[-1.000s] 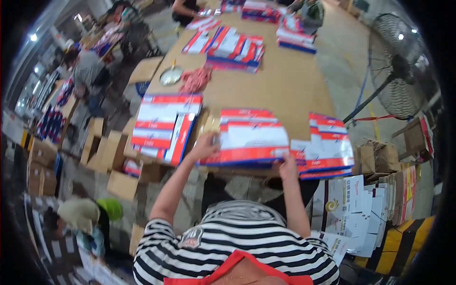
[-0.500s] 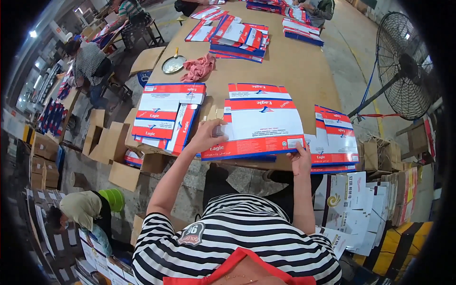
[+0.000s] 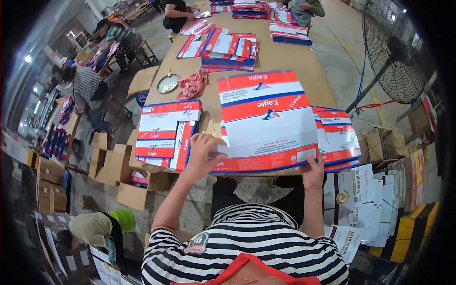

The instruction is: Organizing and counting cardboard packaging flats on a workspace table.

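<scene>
A printed cardboard box blank, red, white and blue, lies flat before me, tilted up from the table at its far end. My right hand grips its near right corner, thumb on top. At its left edge my left hand is closed with fingers curled; a small pale thing shows at the fingertips, too unclear to name. To the left lies a stack of similar blanks. On the right is another stack of blanks, partly covered by the held one.
A round shallow pan and a pink cloth lie farther back on the brown table. Beyond them are more piled blanks. A large fan stands right, open cartons left. Several people work nearby, one bending at lower left.
The box blank's far end has been raised toward me, so it looks larger. Both hands still hold its near side. My view has shifted slightly, and a person at the far left side of the table shows more.
</scene>
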Tool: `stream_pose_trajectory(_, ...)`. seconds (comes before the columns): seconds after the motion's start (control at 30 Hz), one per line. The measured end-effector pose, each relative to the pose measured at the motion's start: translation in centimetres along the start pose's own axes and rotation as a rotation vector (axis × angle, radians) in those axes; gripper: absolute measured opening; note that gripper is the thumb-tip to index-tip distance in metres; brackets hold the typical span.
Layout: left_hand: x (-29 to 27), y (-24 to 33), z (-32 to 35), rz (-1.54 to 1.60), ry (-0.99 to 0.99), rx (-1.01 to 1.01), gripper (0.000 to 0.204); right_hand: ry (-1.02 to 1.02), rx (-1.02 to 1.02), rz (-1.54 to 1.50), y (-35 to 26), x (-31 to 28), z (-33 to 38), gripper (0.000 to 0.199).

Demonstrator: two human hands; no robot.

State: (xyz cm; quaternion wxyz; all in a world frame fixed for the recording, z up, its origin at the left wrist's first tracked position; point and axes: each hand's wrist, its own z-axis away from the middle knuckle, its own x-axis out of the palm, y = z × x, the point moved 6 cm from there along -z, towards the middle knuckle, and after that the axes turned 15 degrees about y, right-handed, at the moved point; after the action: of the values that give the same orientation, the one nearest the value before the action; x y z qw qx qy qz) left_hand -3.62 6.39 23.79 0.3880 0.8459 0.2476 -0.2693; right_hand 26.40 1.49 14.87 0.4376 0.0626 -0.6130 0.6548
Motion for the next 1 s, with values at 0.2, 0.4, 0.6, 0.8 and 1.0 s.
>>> stream_pose_trajectory(0.2, -1.4, 2.4, 0.0, -0.087, 0.179, 0.186, 0.025, -0.086, -0.047, -0.052, -0.6, -0.3, -0.1, 0.036)
stream_pose_trajectory(0.4, -1.8, 2.8, 0.5, -0.092, 0.262, 0.29, 0.023, -0.086, -0.069, -0.069, -0.4, -0.2, -0.3, 0.035)
stream_pose_trajectory(0.6, -1.5, 3.8, 0.1, -0.103, 0.265, 0.321, 0.02, -0.072, -0.08, -0.107, -0.8, -0.3, -0.4, 0.03)
stream_pose_trajectory(0.8, -1.3, 4.5, -0.1, -0.076, 0.267, 0.4, 0.02, -0.084, -0.103, -0.115, -1.4, -0.8, -0.4, 0.03)
stream_pose_trajectory(1.0, -1.7, 5.7, 0.2, -0.061, 0.288, 0.469, 0.02, -0.034, -0.098, -0.13, -2.1, -0.6, 0.3, 0.033)
